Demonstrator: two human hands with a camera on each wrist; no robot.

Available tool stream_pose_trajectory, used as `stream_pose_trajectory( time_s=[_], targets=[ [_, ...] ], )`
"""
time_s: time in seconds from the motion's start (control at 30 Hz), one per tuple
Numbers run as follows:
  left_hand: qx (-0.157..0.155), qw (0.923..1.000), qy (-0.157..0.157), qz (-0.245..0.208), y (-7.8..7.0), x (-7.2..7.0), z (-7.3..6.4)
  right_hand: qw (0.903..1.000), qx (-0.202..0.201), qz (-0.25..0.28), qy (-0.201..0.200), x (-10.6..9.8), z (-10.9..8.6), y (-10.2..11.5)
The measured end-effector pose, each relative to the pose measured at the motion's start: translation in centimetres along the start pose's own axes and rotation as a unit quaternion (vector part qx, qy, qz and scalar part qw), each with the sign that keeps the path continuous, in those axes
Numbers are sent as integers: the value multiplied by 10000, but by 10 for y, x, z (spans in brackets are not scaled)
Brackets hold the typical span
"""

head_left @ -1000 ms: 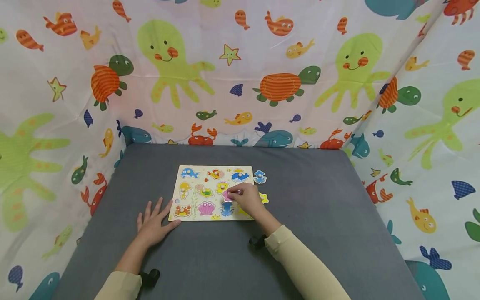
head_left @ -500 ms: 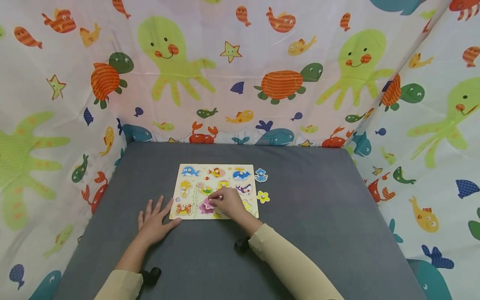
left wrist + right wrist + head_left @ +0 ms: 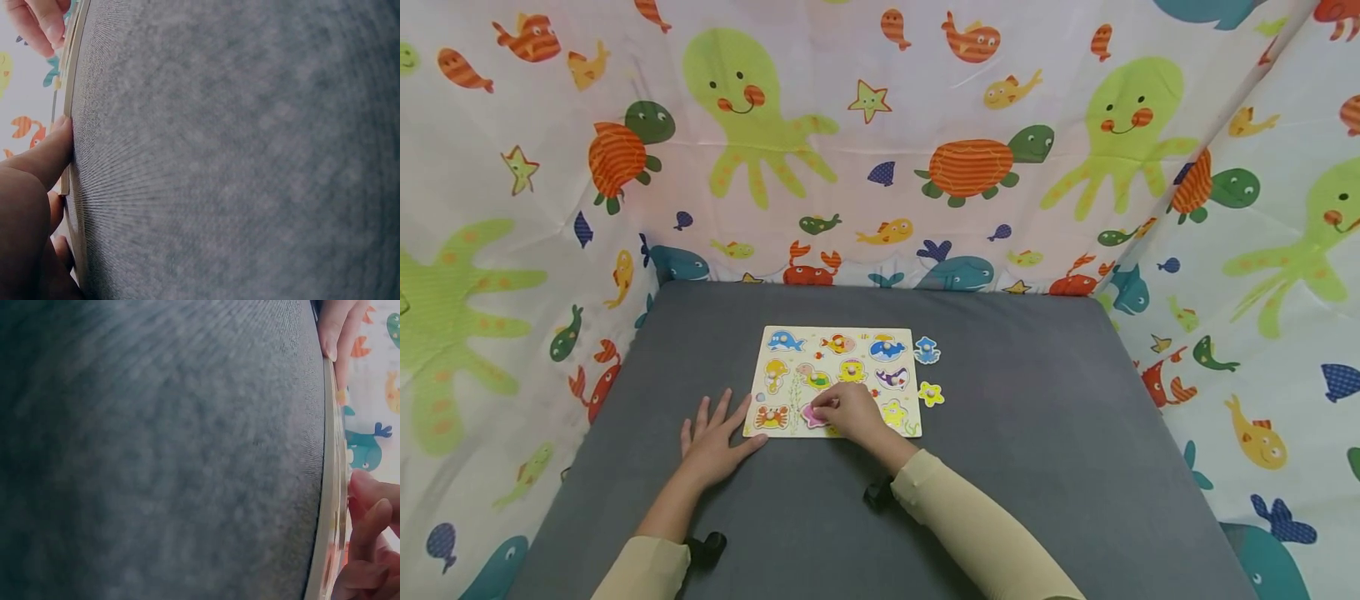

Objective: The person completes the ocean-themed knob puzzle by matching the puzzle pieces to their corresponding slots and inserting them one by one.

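Observation:
A pale wooden puzzle board [image 3: 793, 382] with sea-animal pictures lies on the grey table. My right hand [image 3: 853, 414] pinches a pink puzzle piece [image 3: 810, 416] over the board's lower row; the fingers partly cover it. My left hand [image 3: 713, 450] rests with spread fingers at the board's lower left corner, its thumb [image 3: 53, 150] against the edge in the left wrist view. Just right of the board lie a blue squid-like piece [image 3: 927, 351] and a yellow star piece [image 3: 931, 394]. In the right wrist view, thumb and fingers of the right hand meet above the board's edge.
Other pictures on the board include a crab [image 3: 771, 417], a purple whale [image 3: 892, 378] and a yellow octopus [image 3: 852, 371], with small knobs showing on several. A printed cloth [image 3: 880, 158] with sea creatures stands behind the table and along both sides.
My right hand has moved left along the board with the pink piece, to the lower row, and then lowered it. The left hand has stayed at the corner. The yellow star piece has come into full view.

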State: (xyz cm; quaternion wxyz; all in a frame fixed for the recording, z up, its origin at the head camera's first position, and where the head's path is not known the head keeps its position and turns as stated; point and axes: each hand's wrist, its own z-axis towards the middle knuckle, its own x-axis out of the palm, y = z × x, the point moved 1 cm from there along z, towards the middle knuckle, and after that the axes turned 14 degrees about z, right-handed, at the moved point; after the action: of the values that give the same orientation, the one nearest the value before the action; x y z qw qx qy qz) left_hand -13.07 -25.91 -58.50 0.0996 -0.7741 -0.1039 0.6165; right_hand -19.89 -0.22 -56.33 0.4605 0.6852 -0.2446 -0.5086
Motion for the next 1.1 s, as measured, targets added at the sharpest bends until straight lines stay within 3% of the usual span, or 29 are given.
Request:
stream_pose_trajectory(
  time_s=[0.6,0.87,1.1],
  targets=[
    [-20,10000,-7,-57,0,0,0,9995,198,-213,139,7,6,2],
    [-15,10000,31,-41,-2,-2,-1,9998,-84,-180,56,-3,-3,7],
    [7,10000,8,-75,-3,-3,-2,9986,-490,-108,-164,-27,-14,13]
  ],
)
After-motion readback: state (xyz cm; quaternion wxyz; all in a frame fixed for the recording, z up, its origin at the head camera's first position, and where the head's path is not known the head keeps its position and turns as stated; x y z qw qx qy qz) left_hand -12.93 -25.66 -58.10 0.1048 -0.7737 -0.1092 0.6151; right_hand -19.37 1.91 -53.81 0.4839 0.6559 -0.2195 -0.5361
